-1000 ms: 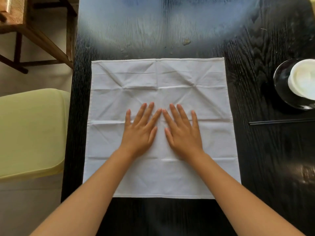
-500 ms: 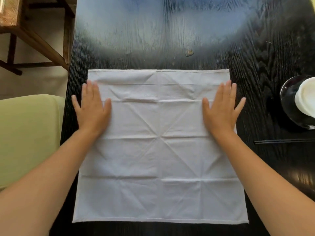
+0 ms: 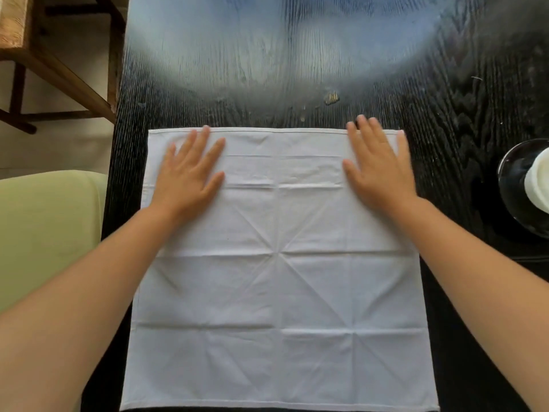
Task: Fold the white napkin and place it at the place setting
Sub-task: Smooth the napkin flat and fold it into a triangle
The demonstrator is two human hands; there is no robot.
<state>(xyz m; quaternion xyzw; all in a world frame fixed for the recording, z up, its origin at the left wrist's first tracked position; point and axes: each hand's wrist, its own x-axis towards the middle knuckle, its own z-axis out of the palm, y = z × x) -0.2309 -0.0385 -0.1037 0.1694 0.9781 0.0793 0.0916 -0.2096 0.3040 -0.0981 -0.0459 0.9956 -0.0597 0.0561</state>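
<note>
The white napkin (image 3: pixel 279 281) lies spread flat as a square on the black wooden table (image 3: pixel 297 69), marked with straight and diagonal creases. My left hand (image 3: pixel 190 173) rests palm down on its far left part, fingers apart and reaching the far edge. Palm down on the far right part is my right hand (image 3: pixel 377 168), its fingertips just past the far hem. Neither hand grips the cloth. At the right edge of the view stands the place setting: a dark glass plate (image 3: pixel 514 185) with a white bowl (image 3: pixel 539 185) on it.
A pale green cushioned seat (image 3: pixel 47 230) sits left of the table. A wooden chair frame (image 3: pixel 59 63) stands at the far left. A small crumb (image 3: pixel 331 98) lies on the table beyond the napkin. Bright glare covers the far tabletop.
Both hands slid from the napkin's middle out to its sides, then forward to the far edge. The view shifted, so the napkin looks larger and nearer.
</note>
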